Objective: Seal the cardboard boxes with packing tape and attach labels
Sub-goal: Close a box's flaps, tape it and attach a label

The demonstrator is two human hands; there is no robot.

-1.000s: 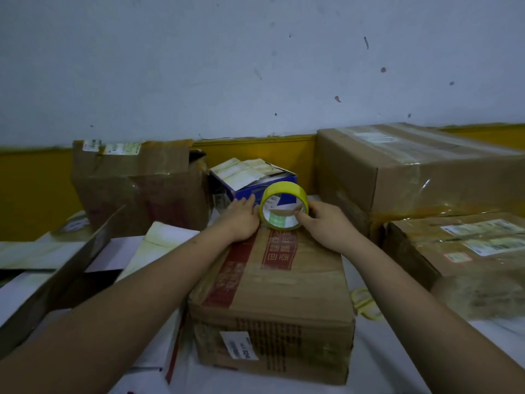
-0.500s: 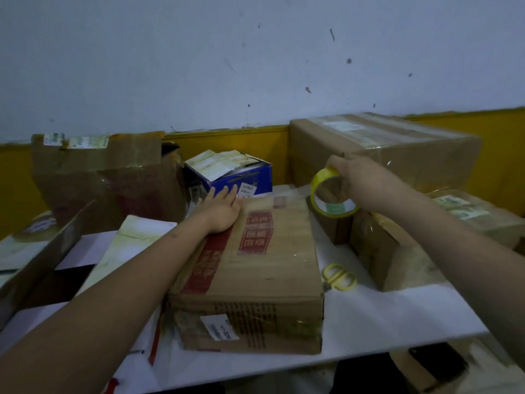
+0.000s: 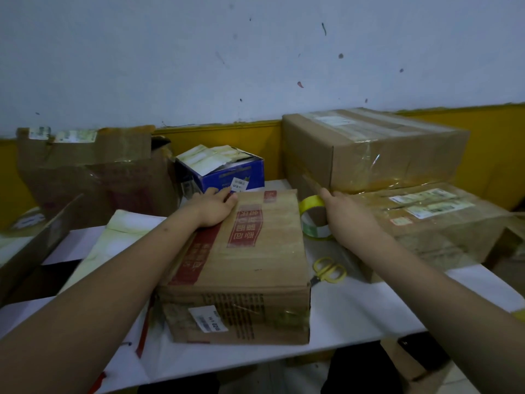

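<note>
Taking the center box (image 3: pixel 250 260) as landmark: bare white table (image 3: pixel 363 317) is lying open along its right side, with only yellow scissors (image 3: pixel 329 270) and a tape roll (image 3: pixel 312 220) sitting there. Two stacked cartons (image 3: pixel 375 155) are walling off far right. Blue box (image 3: pixel 224 172) is crowding just behind it. Left side is being blocked by an open carton (image 3: pixel 93 172) and loose flaps.

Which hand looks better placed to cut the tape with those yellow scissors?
Probably the right hand, once it lets go of the tape roll: the scissors lie on the table just right of the cardboard box, beneath that forearm. The left hand rests flat on the box's far left corner, steadying it.
</note>
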